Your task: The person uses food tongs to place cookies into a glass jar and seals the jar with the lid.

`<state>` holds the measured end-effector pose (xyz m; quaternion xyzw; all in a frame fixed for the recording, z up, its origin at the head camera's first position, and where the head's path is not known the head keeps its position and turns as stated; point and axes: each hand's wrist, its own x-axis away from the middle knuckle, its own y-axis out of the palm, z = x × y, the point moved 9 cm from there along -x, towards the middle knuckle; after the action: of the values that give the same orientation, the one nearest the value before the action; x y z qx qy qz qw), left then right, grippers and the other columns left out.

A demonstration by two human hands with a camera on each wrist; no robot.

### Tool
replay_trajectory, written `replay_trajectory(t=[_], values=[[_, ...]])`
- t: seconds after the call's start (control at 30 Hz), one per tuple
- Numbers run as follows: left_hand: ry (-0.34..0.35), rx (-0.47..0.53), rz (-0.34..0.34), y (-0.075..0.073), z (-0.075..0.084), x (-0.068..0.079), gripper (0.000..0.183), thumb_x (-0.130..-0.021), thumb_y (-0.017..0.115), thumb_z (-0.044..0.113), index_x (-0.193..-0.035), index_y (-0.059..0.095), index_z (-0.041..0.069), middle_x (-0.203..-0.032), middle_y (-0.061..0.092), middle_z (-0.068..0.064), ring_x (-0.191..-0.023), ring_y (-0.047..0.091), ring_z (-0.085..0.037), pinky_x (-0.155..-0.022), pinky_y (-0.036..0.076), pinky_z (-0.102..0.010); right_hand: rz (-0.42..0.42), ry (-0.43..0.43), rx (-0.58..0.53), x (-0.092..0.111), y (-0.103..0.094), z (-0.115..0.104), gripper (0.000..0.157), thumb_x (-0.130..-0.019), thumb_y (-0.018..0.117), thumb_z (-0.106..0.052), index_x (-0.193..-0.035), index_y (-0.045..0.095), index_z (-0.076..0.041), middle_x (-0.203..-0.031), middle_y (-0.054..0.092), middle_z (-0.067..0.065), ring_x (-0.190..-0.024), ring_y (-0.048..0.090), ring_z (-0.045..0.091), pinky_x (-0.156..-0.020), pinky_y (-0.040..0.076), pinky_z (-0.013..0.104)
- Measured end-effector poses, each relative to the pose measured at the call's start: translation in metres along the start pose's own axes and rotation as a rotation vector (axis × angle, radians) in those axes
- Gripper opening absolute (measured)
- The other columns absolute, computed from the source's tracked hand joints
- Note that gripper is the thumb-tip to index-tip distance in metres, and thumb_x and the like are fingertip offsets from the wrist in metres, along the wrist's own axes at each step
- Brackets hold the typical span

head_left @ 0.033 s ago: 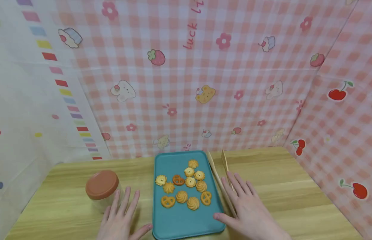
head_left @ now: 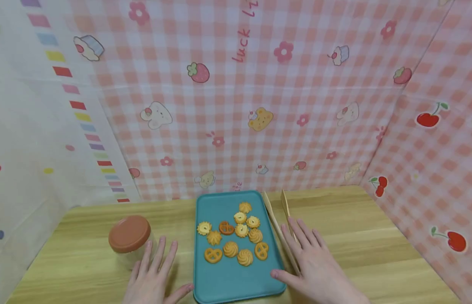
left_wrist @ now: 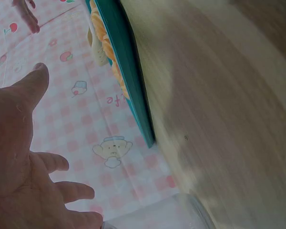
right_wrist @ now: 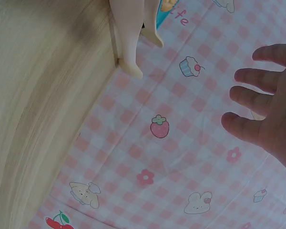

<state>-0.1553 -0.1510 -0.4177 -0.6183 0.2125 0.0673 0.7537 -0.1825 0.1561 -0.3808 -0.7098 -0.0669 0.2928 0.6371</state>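
My left hand (head_left: 150, 272) is spread with straight fingers, nothing in its grasp. Its fingertips overlap the side of a clear jar (head_left: 135, 257) with a reddish-brown lid (head_left: 130, 234). The thumb points at a teal tray (head_left: 239, 285). On the tray lie swirled and flower-shaped cookies (head_left: 245, 257) and several pretzels (head_left: 213, 255). Pale wooden tongs (head_left: 268, 203) stretch along the tray's right edge, their two tips apart in the right wrist view. Over the tongs' near part, my right hand (head_left: 315, 264) is spread, palm down and holding nothing; its thumb overlaps the tray's right rim.
Everything stands on a light wood-grain table (head_left: 357, 236). A pink checked cloth (head_left: 228, 101) with cartoon prints hangs behind it and along the right side. White cloth (head_left: 26, 126) covers the left side.
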Motion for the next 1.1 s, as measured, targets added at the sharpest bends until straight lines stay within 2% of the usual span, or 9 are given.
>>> replay_trajectory(t=[0.17,0.3,0.47,0.53,0.73,0.87,0.97,1.0,1.1], values=[[-0.004,0.000,-0.007,0.002,0.001,0.001,0.096,-0.075,0.058,0.075,-0.149,0.040,0.016,-0.149,0.037,-0.017,-0.135,0.029,-0.042,-0.092,0.038,-0.062,-0.020,-0.008,-0.009,0.002,0.005,-0.001,0.100,-0.082,0.045,-0.077,-0.152,0.033,-0.005,-0.157,0.022,0.013,-0.143,0.017,0.030,-0.107,0.024,0.055],[0.006,0.007,0.034,-0.001,0.002,0.000,0.096,-0.074,0.061,0.072,-0.150,0.038,0.018,-0.148,0.038,-0.017,-0.135,0.030,-0.041,-0.091,0.038,-0.062,-0.030,0.007,-0.031,0.003,0.007,0.000,0.100,-0.081,0.050,-0.074,-0.153,0.031,-0.007,-0.157,0.022,0.012,-0.144,0.016,0.028,-0.107,0.023,0.055],[0.051,0.046,0.118,-0.008,0.003,0.000,0.100,-0.072,0.068,0.066,-0.154,0.031,0.022,-0.146,0.040,-0.018,-0.134,0.032,-0.041,-0.086,0.041,-0.062,-0.024,-0.001,-0.042,0.001,0.007,-0.003,0.101,-0.081,0.054,-0.071,-0.154,0.029,-0.007,-0.157,0.022,0.013,-0.144,0.015,0.028,-0.107,0.023,0.055],[0.087,0.074,0.170,-0.013,0.004,-0.001,0.099,-0.072,0.069,0.064,-0.153,0.033,0.020,-0.144,0.043,-0.020,-0.132,0.035,-0.042,-0.083,0.043,-0.062,-0.020,-0.007,-0.048,0.001,0.007,-0.004,0.101,-0.081,0.055,-0.071,-0.154,0.028,-0.006,-0.157,0.022,0.013,-0.144,0.016,0.029,-0.107,0.024,0.055],[0.168,0.146,0.300,-0.028,0.004,-0.004,0.088,-0.083,0.053,0.070,-0.150,0.040,0.014,-0.140,0.046,-0.022,-0.135,0.033,-0.038,-0.086,0.043,-0.060,-0.010,-0.015,-0.076,-0.001,0.006,-0.008,0.099,-0.082,0.051,-0.072,-0.154,0.029,-0.008,-0.157,0.023,0.011,-0.143,0.017,0.028,-0.107,0.024,0.053],[0.180,0.173,0.332,-0.034,0.004,-0.007,0.085,-0.087,0.046,0.070,-0.148,0.043,0.012,-0.141,0.046,-0.020,-0.136,0.032,-0.036,-0.107,0.030,-0.044,0.005,-0.040,-0.076,-0.003,0.005,-0.011,0.098,-0.083,0.050,-0.073,-0.152,0.033,-0.006,-0.157,0.024,0.010,-0.143,0.020,0.030,-0.107,0.025,0.052],[0.191,0.202,0.351,-0.037,0.004,-0.008,0.083,-0.087,0.047,0.069,-0.146,0.045,0.011,-0.142,0.045,-0.019,-0.136,0.033,-0.034,-0.112,0.014,-0.027,-0.001,-0.045,-0.076,-0.005,0.005,-0.013,0.097,-0.083,0.052,-0.071,-0.151,0.034,-0.004,-0.157,0.024,0.010,-0.142,0.021,0.029,-0.108,0.025,0.052],[0.198,0.214,0.361,-0.038,0.004,-0.009,0.082,-0.088,0.047,0.068,-0.145,0.046,0.010,-0.142,0.045,-0.019,-0.136,0.033,-0.034,-0.112,0.011,-0.025,-0.003,-0.046,-0.075,-0.005,0.005,-0.013,0.097,-0.083,0.052,-0.071,-0.151,0.034,-0.004,-0.157,0.024,0.009,-0.142,0.021,0.029,-0.108,0.025,0.051],[0.225,0.259,0.407,-0.044,0.003,-0.010,0.079,-0.088,0.048,0.066,-0.142,0.050,0.007,-0.140,0.047,-0.019,-0.135,0.035,-0.033,-0.112,0.014,-0.024,-0.006,-0.053,-0.082,-0.007,0.005,-0.017,0.097,-0.083,0.052,-0.071,-0.151,0.035,-0.004,-0.157,0.023,0.009,-0.142,0.021,0.029,-0.108,0.024,0.050]])
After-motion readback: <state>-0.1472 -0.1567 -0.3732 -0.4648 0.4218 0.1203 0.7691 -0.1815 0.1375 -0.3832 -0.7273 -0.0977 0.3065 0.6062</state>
